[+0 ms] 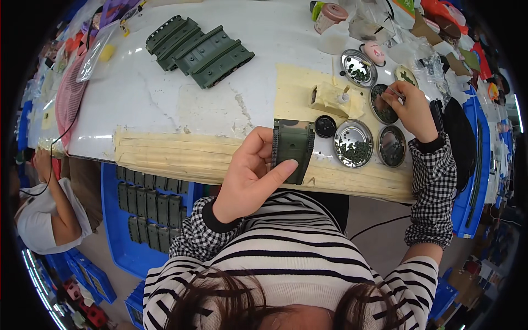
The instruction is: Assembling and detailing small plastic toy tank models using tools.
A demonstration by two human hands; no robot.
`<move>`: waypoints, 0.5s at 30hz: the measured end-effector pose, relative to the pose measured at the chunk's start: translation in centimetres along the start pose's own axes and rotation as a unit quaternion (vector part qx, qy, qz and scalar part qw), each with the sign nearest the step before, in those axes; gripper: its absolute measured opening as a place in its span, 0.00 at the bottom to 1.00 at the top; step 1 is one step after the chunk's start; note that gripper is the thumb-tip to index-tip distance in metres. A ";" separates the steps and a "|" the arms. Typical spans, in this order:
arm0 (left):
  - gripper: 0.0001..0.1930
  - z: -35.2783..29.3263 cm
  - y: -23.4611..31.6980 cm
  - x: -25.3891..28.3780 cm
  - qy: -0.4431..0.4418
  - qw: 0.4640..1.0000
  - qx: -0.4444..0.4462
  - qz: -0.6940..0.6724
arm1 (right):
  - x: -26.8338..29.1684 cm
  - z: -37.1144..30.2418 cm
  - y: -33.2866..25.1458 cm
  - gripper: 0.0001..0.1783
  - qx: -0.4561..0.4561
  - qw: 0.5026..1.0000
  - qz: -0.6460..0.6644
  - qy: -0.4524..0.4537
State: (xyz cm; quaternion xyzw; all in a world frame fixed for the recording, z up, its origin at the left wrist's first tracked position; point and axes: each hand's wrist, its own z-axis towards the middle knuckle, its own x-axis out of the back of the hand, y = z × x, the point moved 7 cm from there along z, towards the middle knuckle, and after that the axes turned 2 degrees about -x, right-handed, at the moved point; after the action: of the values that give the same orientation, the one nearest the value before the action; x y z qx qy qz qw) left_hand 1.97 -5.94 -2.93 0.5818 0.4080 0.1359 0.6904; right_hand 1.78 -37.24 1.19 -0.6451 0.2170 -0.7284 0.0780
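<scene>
My left hand grips a dark green model tank hull with tracks along its sides, thumb across the near end. It is held over the table's front edge. My right hand is closed in a pinch on a thin shiny tool, perhaps tweezers, above a round metal dish of small dark parts. The tool's tip is too small to make out. Nearby stand a dish of green pieces, a dish of dark pieces, a farther dish and a black round cap.
A tape-covered block with a white nozzle stands between the hands. Several green hulls lie at the far left. Below the table, a blue crate holds rows of hulls. Jars and bags crowd the back right. Another person's arm shows at left.
</scene>
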 end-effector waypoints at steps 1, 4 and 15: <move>0.16 0.0 0.0 0.0 0.001 1.000 -0.001 0.002 | -0.1 0.0 0.2 0.08 -0.001 1.000 -0.005 -0.002; 0.21 0.0 -0.1 0.1 0.016 1.000 0.013 -0.006 | -0.3 -0.2 0.0 0.07 0.039 0.999 -0.036 0.000; 0.37 0.0 1.2 -0.6 0.051 0.995 -0.078 -0.031 | 5.0 -4.3 -4.8 0.09 0.013 0.990 0.091 0.111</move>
State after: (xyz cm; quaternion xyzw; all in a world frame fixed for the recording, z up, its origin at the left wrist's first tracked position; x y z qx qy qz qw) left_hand 1.92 -6.01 -1.60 0.5060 0.4483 0.1752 0.7158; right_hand -2.34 -33.95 7.39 -0.5369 0.2723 -0.7882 0.1277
